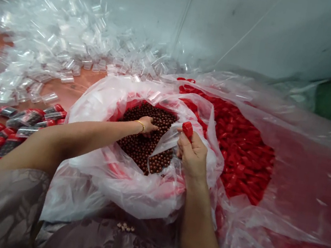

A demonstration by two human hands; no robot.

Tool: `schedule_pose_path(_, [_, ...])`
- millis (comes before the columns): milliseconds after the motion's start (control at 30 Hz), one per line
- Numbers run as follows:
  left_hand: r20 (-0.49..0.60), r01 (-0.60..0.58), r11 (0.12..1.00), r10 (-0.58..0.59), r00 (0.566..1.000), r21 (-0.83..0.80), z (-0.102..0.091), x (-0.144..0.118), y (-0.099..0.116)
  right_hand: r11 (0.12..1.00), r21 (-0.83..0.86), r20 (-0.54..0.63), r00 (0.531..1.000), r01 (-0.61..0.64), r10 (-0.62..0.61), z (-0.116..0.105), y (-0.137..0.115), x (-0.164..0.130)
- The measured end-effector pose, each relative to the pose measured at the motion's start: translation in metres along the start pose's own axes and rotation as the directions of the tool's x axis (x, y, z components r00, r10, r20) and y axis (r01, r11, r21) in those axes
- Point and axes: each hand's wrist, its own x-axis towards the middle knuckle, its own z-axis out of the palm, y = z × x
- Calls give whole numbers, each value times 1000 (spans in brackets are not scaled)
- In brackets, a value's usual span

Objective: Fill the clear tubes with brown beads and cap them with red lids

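A plastic-lined container (141, 194) holds a heap of small round brown balls (159, 163). My left hand (148, 126) reaches into the heap from the left, its fingers stretched out and their tips partly hidden among the balls. Over the right side of the opening, my right hand (193, 152) is closed around a red plastic cap (187, 128), which sticks up above the thumb. A fold of clear plastic (167, 140) hangs beside the right hand's fingers; whether they grip it I cannot tell.
Clear empty tubes (69, 36) are piled on the reddish floor along the wall. Several filled tubes with red caps (4, 137) lie at the left. A large clear bag of red caps (243, 150) stands at the right. Small pale bits (125, 227) rest on my lap.
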Motion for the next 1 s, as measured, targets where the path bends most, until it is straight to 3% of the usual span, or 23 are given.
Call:
schedule_pose_path(133, [-68, -181, 971, 173, 983, -156, -9, -6, -1, 990, 134, -35, 998, -47, 52, 0, -4, 0])
schedule_pose_path(233, [-105, -331, 874, 315, 943, -355, -19, -22, -2, 985, 160, -34, 997, -61, 67, 1, -5, 1])
schedule_pose_path(367, [-15, -351, 770, 407, 913, -533, -29, -55, -4, 991, 118, -10, 998, -61, 63, 3, -4, 2])
schedule_pose_path(533, [66, -369, 657, 538, 840, -657, -34, -91, -7, 999, 38, -14, 1000, 11, -11, 5, 1, 3])
schedule_pose_path(733, [4, -378, 646, 508, 861, -664, -28, -85, -15, 999, 36, -69, 997, -21, 23, 7, 1, 2])
schedule_pose_path(900, [-139, -557, 666, 572, 808, -496, -28, -74, -23, 997, 67, -71, 996, -43, 48, 8, 0, 0])
schedule_pose_path(1000, [-103, -597, 699, 612, 784, -395, -29, -77, -25, 999, 27, -46, 998, -33, 34, 9, -4, 1])
